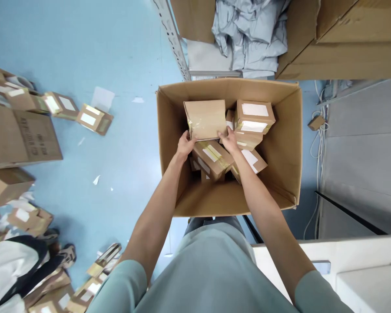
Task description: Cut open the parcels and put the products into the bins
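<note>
A large open carton (230,201) stands before me, with several smaller taped boxes inside. Both my hands reach in and grip one brown cardboard box (207,118) by its near corners. My left hand (185,145) is closed on its left corner, thumb on top. At the right corner my right hand (228,140) pinches it the same way; the fingers beneath are partly hidden. Just below lies a tilted box with a yellowish tape strip (211,157). To the right, a box with white labels (254,115) rests on other boxes.
Grey plastic mailing bags (252,32) fill a metal shelf (176,41) beyond the carton. Loose small boxes (94,118) and a big carton (22,137) lie on the blue floor at left. A person (16,269) is at lower left. Cables (319,143) run along the right.
</note>
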The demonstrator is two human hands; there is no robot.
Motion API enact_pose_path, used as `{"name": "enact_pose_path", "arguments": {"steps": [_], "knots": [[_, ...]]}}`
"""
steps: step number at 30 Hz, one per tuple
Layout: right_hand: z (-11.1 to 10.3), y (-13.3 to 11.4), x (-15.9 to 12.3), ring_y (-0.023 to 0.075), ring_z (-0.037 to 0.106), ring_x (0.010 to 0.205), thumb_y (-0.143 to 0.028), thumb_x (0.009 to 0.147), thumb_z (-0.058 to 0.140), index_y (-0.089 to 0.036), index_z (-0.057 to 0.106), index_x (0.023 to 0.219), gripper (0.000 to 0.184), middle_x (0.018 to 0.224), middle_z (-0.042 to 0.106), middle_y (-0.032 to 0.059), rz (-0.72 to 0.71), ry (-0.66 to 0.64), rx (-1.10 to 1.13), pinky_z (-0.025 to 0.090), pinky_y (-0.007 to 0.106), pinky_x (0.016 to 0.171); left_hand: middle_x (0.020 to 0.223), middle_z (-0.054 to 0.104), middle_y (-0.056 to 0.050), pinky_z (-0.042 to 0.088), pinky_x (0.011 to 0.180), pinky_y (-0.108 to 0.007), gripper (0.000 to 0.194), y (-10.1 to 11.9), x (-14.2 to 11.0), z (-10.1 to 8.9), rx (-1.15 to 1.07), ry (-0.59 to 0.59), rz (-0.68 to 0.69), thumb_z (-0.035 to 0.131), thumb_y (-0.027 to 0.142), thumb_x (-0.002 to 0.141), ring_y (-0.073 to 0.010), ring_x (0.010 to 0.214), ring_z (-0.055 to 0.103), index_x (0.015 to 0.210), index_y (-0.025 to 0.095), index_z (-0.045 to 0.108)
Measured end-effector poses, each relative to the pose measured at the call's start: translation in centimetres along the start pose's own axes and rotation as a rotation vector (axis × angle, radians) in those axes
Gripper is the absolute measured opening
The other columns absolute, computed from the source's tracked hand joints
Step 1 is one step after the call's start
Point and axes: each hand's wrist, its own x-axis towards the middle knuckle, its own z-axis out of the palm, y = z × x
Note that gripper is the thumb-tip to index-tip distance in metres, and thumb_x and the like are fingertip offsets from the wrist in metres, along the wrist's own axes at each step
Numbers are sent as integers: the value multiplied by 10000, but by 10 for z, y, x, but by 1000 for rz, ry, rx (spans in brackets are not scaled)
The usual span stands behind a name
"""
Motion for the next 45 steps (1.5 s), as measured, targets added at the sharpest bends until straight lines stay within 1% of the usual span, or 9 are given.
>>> {"name": "enact_pose_path", "arguments": {"steps": [5, 9, 13, 19, 25, 30, 36, 41, 45], "knots": [[-8, -44, -93, 326, 554, 1580, -815, 1029, 622, -211, 545, 1679, 891, 1615, 673, 171, -129, 141, 0, 427, 530, 1346, 1465, 709, -179, 478, 1289, -497, 587, 17, -77, -42, 70, 66, 76, 742, 466, 1051, -342, 1389, 666, 1553, 169, 678], [-30, -89, -186, 351, 616, 1507, -743, 1036, 673, -252, 641, 1607, 753, 1574, 689, 166, -180, 265, 14, 464, 532, 1315, 1215, 729, -118, 465, 1287, -536, 510, 50, -147, -75, 186, -47, 298, 600, 580, 1117, -326, 1285, 662, 1460, 246, 772], [-59, -122, -293, 327, 680, 1428, -700, 1052, 668, -264, 717, 1514, 637, 1513, 717, 140, -196, 401, 111, 534, 486, 1262, 1354, 703, -103, 471, 1306, -477, 523, 89, -214, -87, 175, -154, 380, 641, 575, 1092, -307, 1376, 649, 1519, 290, 744], [-94, -107, -446, 310, 785, 1178, -648, 969, 794, -246, 769, 1353, 556, 1267, 807, 127, -73, 722, 331, 635, 490, 1105, 1649, 637, -84, 394, 1388, -480, 513, 134, -305, -56, 166, -471, 666, 645, 545, 1102, -336, 1593, 542, 1556, 316, 713], [-102, -40, -588, 257, 756, 862, -690, 875, 847, -208, 729, 1311, 661, 902, 758, 38, 105, 1106, 410, 654, 430, 851, 1679, 627, -113, 364, 1408, -479, 540, 144, -383, 30, 215, -1018, 901, 606, 505, 1113, -327, 1613, 537, 1590, 265, 687], [-81, 35, -704, 294, 784, 856, -750, 845, 805, -213, 682, 1236, 676, 924, 784, 71, 274, 1397, 380, 651, 466, 839, 1689, 630, -90, 350, 1416, -522, 511, 104, -483, 126, 259, -1391, 1038, 588, 415, 1114, -318, 1631, 514, 1599, 282, 683], [-47, 134, -832, 366, 835, 1012, -697, 896, 705, -227, 708, 1176, 547, 1079, 863, 176, 707, 1463, 232, 638, 474, 888, 1681, 641, -81, 345, 1393, -646, 509, -3, -629, 211, 365, -1685, 1171, 585, 301, 1083, -374, 1677, 433, 1578, 303, 702], [-12, 186, -893, 390, 855, 1029, -524, 929, 698, -261, 728, 1015, 278, 1016, 879, 171, 928, 1322, 252, 627, 486, 926, 1644, 674, -84, 329, 1385, -677, 573, -89, -715, 226, 510, -1939, 1355, 565, 159, 1042, -367, 1667, 461, 1580, 304, 696], [7, 197, -913, 341, 863, 977, -565, 959, 639, -238, 739, 1274, 464, 1209, 874, 169, 820, 1391, 330, 639, 467, 936, 1661, 659, -74, 198, 1441, -670, 745, -136, -748, 219, 639, -2077, 1545, 616, 2, 913, -338, 1690, 444, 1588, 308, 682]]}}
